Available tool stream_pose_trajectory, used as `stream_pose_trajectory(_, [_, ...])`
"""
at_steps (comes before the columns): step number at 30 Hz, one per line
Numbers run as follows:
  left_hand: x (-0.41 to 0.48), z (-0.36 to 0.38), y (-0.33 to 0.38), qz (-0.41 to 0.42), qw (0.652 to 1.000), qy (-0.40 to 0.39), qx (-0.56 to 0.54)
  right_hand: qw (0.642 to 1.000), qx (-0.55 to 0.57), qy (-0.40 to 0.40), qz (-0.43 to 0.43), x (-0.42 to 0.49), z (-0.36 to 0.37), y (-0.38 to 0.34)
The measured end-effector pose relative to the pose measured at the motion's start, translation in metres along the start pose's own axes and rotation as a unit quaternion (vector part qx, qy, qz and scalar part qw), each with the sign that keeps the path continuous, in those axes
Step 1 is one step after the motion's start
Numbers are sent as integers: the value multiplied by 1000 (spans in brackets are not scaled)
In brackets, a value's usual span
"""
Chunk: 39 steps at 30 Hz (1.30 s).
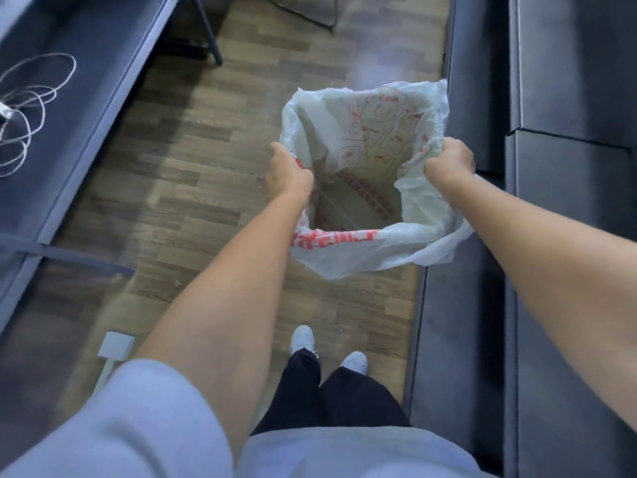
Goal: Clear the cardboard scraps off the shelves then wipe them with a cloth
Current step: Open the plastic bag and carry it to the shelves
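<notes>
Both hands pull a white plastic bag (362, 188) wide open above the wooden floor (193, 188): the left hand (287, 172) and the right hand (450, 160) are each closed on its rim, probably to receive scraps. The bag looks empty inside. No cardboard scraps or cloth appear; the dark shelves (568, 98) stand just beside, and a white cord (31, 105) lies on the left shelf.

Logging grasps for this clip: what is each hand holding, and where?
Both hold one white plastic bag by its rim: left hand and right hand on opposite sides, spreading it open.
</notes>
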State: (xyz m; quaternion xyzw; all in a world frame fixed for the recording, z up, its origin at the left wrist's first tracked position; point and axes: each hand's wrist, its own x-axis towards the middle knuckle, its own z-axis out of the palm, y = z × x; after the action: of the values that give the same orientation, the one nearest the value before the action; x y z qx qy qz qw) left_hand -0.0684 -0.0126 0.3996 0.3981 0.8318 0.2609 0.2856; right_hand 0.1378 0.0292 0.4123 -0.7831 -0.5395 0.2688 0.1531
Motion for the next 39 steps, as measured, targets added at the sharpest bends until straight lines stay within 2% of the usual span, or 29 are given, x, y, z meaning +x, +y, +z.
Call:
stream_pose_trajectory(12, [70,-90,-54,-124,985,110,-43,989,8,-101,-106,21,80,-148])
stream_pose_trajectory(23, [133,-163,-60,-221,953,201,-40,954,-13,-193,-229,68,141,-280])
stream_pose_trajectory(33, [221,-175,-12,-337,883,323,-56,872,-100,-288,-382,165,176,-410])
stream_pose_trajectory(39, [274,-163,30,-394,839,363,-95,821,-137,-325,-449,227,175,-473])
